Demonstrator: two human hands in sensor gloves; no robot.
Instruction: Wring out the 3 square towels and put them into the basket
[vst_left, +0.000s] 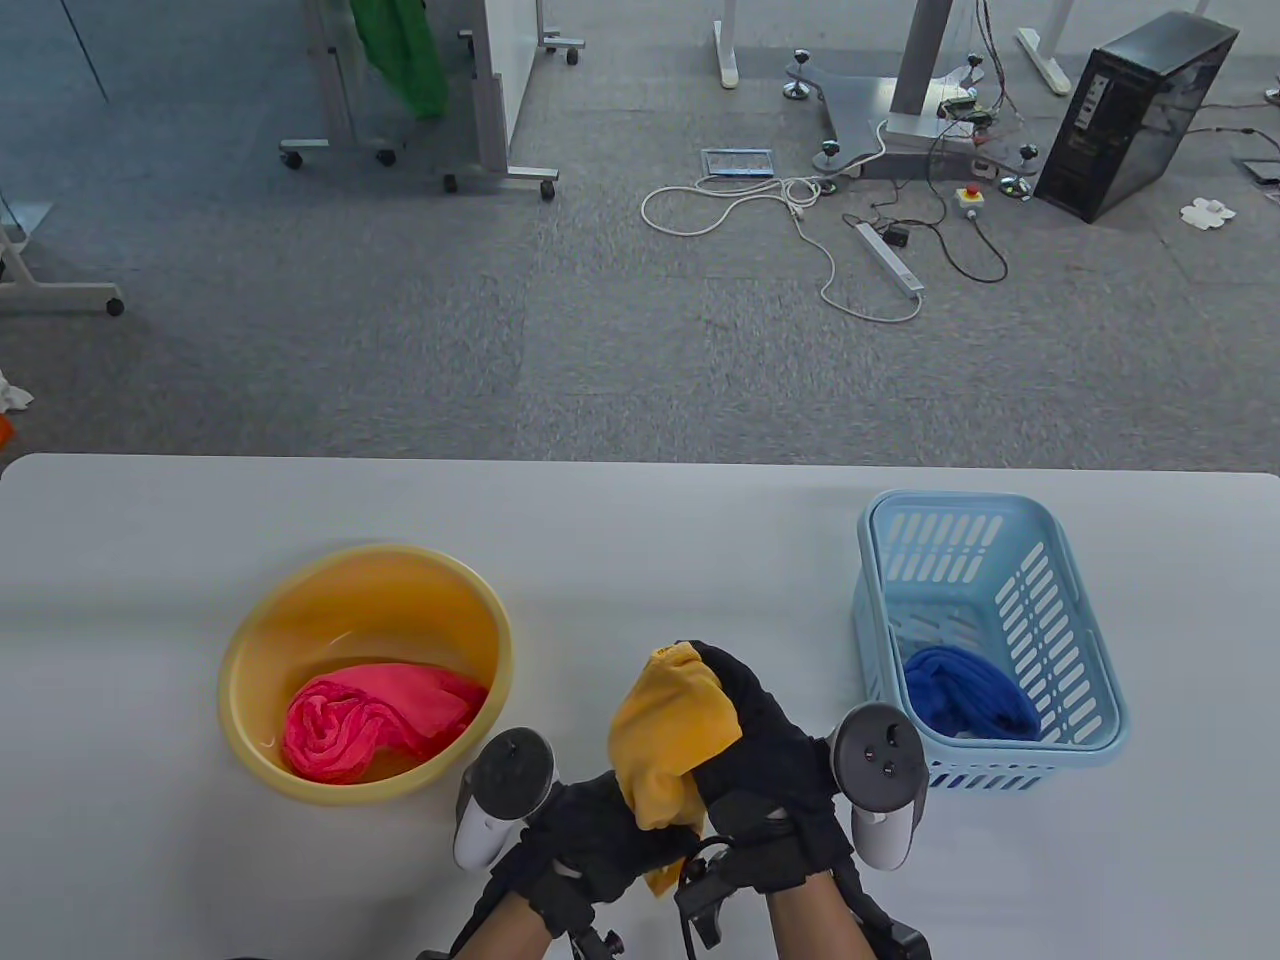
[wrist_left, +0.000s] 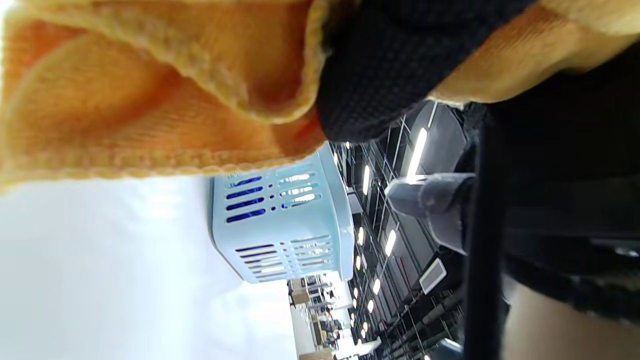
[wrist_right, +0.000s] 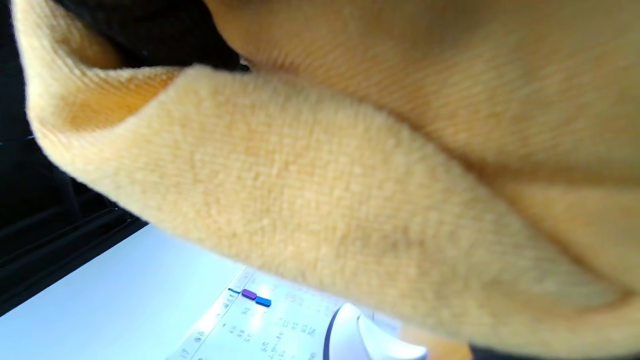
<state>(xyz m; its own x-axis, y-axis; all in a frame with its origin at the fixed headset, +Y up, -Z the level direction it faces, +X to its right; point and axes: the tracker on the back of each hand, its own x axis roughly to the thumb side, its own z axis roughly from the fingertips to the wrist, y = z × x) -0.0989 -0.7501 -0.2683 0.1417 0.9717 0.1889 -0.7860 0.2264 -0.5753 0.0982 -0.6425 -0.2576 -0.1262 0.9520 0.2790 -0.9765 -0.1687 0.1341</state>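
Table view — three towels: yellow towel (vst_left: 668, 735), pink towel (vst_left: 370, 722), blue towel (vst_left: 968, 692).

A bunched yellow towel (vst_left: 668, 735) is held up over the worktop between basin and basket. A crumpled pink towel (vst_left: 375, 722) lies in the yellow basin (vst_left: 250, 650). A blue towel (vst_left: 968, 692) sits inside the pale blue basket (vst_left: 1085, 640).

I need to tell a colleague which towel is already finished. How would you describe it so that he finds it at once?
Start at the light blue slotted basket on the right side of the white table. Inside it, in the near corner, lies a crumpled blue towel. It is the only blue one: the pink towel sits in the yellow basin, and both hands grip the yellow towel.
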